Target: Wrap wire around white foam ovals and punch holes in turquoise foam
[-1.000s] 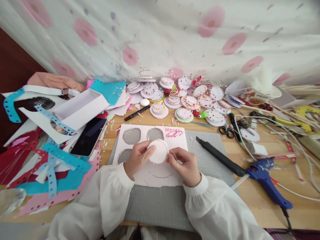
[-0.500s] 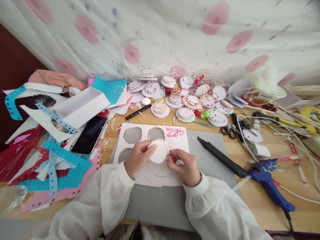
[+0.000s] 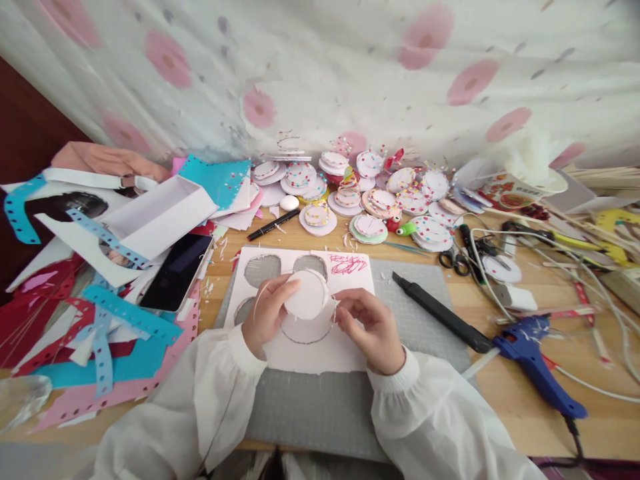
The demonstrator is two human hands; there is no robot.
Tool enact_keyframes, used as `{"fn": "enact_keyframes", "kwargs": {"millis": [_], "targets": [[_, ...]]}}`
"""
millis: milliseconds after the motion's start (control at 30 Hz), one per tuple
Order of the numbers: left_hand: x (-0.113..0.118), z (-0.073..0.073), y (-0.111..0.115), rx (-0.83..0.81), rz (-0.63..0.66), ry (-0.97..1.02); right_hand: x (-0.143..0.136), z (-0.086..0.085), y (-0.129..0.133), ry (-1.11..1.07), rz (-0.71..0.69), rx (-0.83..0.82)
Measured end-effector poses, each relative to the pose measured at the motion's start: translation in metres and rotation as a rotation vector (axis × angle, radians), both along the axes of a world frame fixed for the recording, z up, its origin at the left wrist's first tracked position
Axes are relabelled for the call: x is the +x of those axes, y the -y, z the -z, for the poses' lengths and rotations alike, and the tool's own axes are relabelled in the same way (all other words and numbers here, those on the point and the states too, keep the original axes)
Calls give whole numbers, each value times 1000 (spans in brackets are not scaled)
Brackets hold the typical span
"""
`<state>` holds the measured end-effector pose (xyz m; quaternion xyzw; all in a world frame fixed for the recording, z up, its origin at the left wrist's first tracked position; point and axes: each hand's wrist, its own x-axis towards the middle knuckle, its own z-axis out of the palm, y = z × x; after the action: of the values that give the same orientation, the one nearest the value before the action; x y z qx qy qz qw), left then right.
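Compared with half a second ago, the white disc (image 3: 306, 295) has slid a little left and toward the far side over the white card (image 3: 320, 359), so more of the curved line on the card's near half shows. The disc is above the card's middle, clamped in the left hand (image 3: 265, 312), whose thumb now lies across its face. The right hand (image 3: 373, 328), over the card's right part, has its thumb and fingertips drawn in at a thin strand (image 3: 333, 308) by the disc's rim; I cannot tell whether they pinch it. The gap between disc and right fingers looks wider, which I judge leaves that side of the rim easier to reach. Right of the card lie a black cutter (image 3: 440, 312) and, farther out, a blue glue gun (image 3: 540, 370); beyond its far edge are decorated discs (image 3: 318, 225).
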<state>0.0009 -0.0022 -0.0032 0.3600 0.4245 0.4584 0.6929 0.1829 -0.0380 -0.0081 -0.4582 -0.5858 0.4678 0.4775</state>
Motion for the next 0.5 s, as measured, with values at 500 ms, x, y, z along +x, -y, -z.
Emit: {"fn": "enact_keyframes", "kwargs": {"millis": [500], "targets": [[-1, -1, -2, -33, -17, 63, -1, -1, 0, -263, -41, -101]]}}
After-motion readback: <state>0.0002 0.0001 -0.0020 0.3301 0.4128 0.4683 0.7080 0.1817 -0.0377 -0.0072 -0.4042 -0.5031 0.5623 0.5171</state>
